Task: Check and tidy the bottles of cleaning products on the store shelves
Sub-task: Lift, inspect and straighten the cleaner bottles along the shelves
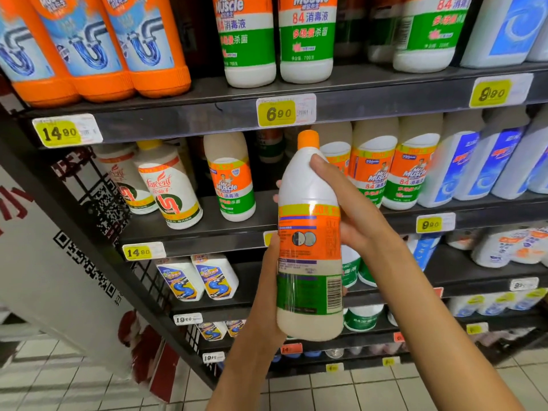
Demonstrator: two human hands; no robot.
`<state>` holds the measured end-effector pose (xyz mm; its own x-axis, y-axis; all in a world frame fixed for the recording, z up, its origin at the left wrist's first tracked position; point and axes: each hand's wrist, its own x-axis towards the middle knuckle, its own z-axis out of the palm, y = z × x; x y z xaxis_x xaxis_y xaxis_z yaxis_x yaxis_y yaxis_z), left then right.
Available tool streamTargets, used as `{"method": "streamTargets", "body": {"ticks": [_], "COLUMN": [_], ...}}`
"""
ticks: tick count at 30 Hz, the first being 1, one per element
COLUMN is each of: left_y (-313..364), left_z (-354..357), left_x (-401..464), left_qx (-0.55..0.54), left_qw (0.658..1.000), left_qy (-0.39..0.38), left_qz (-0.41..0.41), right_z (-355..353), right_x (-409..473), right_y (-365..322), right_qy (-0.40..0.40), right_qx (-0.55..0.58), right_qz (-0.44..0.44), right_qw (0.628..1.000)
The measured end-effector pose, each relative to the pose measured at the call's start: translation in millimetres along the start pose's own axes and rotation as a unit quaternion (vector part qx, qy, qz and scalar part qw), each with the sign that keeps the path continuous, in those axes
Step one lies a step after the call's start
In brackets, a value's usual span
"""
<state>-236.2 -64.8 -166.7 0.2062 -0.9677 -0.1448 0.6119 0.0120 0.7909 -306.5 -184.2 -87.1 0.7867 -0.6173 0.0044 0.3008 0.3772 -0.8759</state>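
I hold a white bottle [308,244] with an orange cap upright in front of the shelves, its back label with the barcode facing me. My left hand [268,292] grips its lower part from the left. My right hand [353,209] grips its shoulder and upper label from the right, the thumb across the front. Behind the bottle, on the second shelf [237,235], stand matching Mr Muscle bottles: one alone [232,179] to the left, a row [394,170] to the right. A gap lies between them.
Orange drain-cleaner bottles [98,48] and more green-label bottles [307,40] stand on the top shelf. White Farcent bottles [169,185] are at the left, blue-label white bottles [480,167] at the right. Lower shelves hold more bottles. Yellow price tags [277,112] line the shelf edges. Tiled floor below.
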Motion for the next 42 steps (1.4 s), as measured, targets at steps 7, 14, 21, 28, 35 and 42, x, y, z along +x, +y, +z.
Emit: {"method": "streamTargets", "body": {"ticks": [7, 14, 21, 28, 35, 42], "left_y": [15.5, 6.5, -0.2, 5.5, -5.6, 0.3], "left_z": [-2.8, 3.9, -12.3, -31.3, -26.7, -37.2], "left_x": [1.0, 3.4, 1.4, 12.7, 18.6, 7.8], "left_qx": [0.187, 0.170, 0.204, 0.375, 0.403, 0.373], "left_qw": [0.978, 0.978, 0.976, 0.911, 0.878, 0.914], "left_qy": [0.079, 0.097, 0.030, 0.012, 0.091, -0.065], "left_qz": [0.042, 0.073, 0.072, 0.173, 0.241, 0.147], "right_z": [0.6, 2.4, -9.5, 2.2, 6.5, -10.1], "right_x": [4.9, 11.2, 4.8, -16.3, -25.0, 2.6], "right_y": [-7.9, -8.8, 7.9, 1.5, -1.8, -1.7], "right_qy": [0.064, 0.043, -0.024, -0.032, -0.097, -0.157], "right_qx": [-0.111, -0.224, -0.096, -0.267, -0.363, -0.139], "right_qz": [-0.081, -0.055, -0.046, -0.230, -0.310, -0.107], "right_qw": [0.988, 0.972, 0.994, 0.935, 0.873, 0.972]}}
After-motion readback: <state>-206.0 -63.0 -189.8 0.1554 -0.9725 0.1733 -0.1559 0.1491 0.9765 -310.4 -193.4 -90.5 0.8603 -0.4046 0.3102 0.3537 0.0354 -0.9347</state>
